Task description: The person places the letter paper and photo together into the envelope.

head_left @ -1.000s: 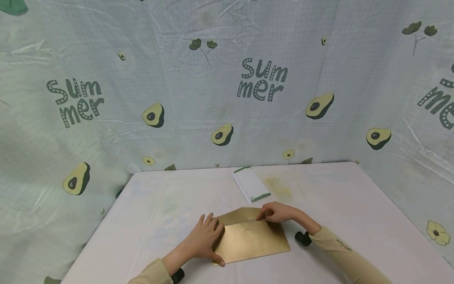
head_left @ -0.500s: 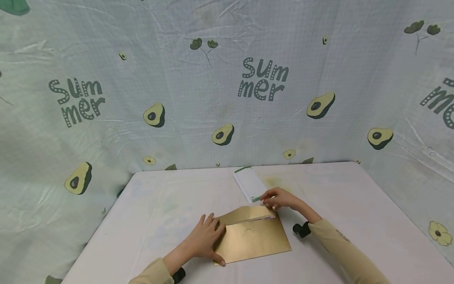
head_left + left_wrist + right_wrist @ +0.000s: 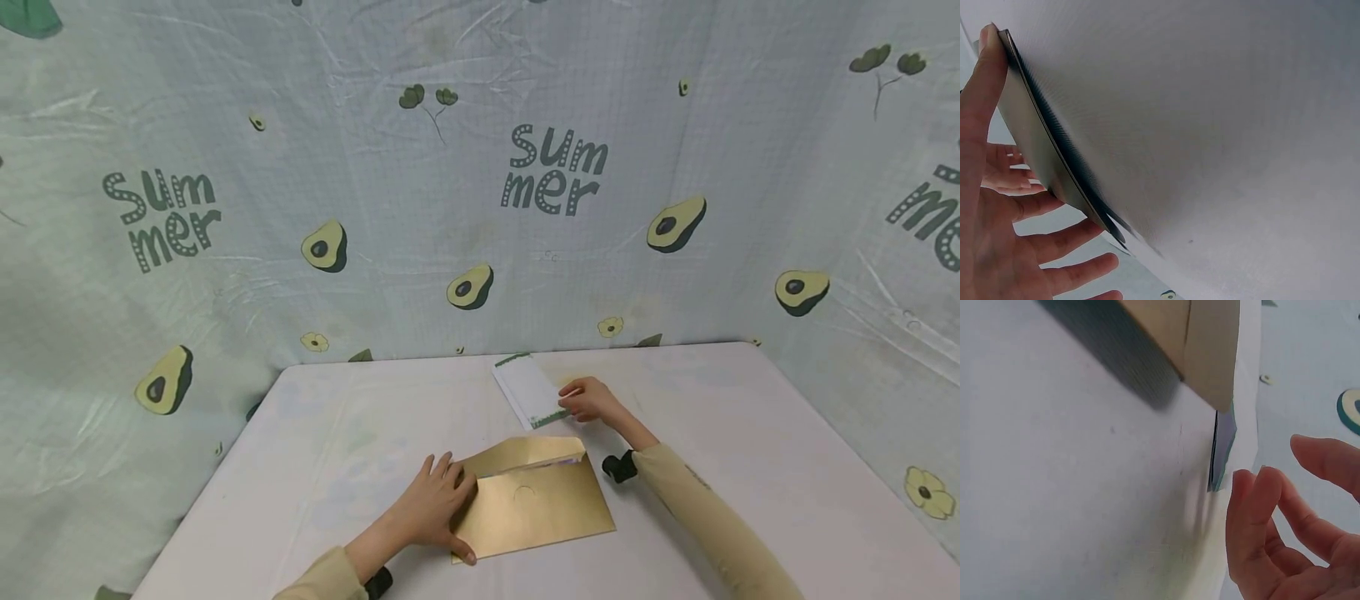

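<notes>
Left fingers (image 3: 1080, 274) spread on gold envelope (image 3: 540, 510), flap (image 3: 517, 452) up, inside unclear; right fingers (image 3: 1264, 503) parted near white card (image 3: 527, 387).

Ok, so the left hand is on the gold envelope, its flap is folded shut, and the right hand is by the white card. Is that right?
Not quite: the flap is open, raised along the envelope's far side, as the head view shows. The left hand is on the gold envelope, and the right hand is by the white card.

Left grip (image 3: 1002, 228) on opposite edges of the envelope (image 3: 1040, 142); right grip (image 3: 1002, 170) beyond; pale tabletop (image 3: 1222, 144)
</notes>
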`<state>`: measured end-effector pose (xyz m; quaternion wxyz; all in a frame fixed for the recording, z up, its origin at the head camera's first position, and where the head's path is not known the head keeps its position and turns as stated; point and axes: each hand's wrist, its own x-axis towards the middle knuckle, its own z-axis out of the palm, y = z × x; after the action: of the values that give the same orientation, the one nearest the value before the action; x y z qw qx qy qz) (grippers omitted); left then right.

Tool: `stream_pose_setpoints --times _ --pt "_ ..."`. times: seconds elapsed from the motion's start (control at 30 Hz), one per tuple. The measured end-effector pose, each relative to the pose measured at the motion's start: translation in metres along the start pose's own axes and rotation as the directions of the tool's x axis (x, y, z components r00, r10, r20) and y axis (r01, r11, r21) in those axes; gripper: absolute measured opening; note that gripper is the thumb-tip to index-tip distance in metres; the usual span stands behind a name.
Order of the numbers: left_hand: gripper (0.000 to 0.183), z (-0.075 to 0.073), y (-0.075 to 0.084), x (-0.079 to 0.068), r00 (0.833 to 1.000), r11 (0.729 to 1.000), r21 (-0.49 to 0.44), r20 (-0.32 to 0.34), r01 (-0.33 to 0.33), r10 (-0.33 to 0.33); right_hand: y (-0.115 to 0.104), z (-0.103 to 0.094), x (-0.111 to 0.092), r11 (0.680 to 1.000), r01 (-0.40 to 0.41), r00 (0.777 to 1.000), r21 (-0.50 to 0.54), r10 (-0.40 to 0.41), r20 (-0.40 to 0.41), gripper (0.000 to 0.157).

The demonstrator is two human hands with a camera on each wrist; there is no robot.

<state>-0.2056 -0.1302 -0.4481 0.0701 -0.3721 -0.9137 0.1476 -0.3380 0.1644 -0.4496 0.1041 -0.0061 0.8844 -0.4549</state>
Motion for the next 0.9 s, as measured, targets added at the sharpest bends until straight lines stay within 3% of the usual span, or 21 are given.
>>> stream_pose_setpoints --times 0.27,0.57,0.77,0.9 --pt "0.097 -0.001 0.000 0.000 1.000 1.000 0.001 0.000 0.004 -0.004 0.005 -0.003 0.020 0.994 -0.101 0.994 0.049 0.103 -0.026 0.034" --pt "0.097 -0.001 0.000 0.000 1.000 1.000 0.005 -0.002 0.000 0.000 0.005 0.002 0.027 0.991 -0.110 0.987 0.082 0.118 -0.106 0.036" --pt "0.097 -0.001 0.000 -0.001 1.000 1.000 0.001 0.003 0.000 0.000 0.005 0.009 0.033 0.994 -0.076 0.993 -0.076 0.069 -0.095 0.046" --pt "0.097 -0.001 0.000 -0.001 1.000 1.000 0.007 0.000 0.002 -0.002 0.000 0.013 0.031 0.973 -0.046 0.997 -0.228 0.030 -0.073 0.051"
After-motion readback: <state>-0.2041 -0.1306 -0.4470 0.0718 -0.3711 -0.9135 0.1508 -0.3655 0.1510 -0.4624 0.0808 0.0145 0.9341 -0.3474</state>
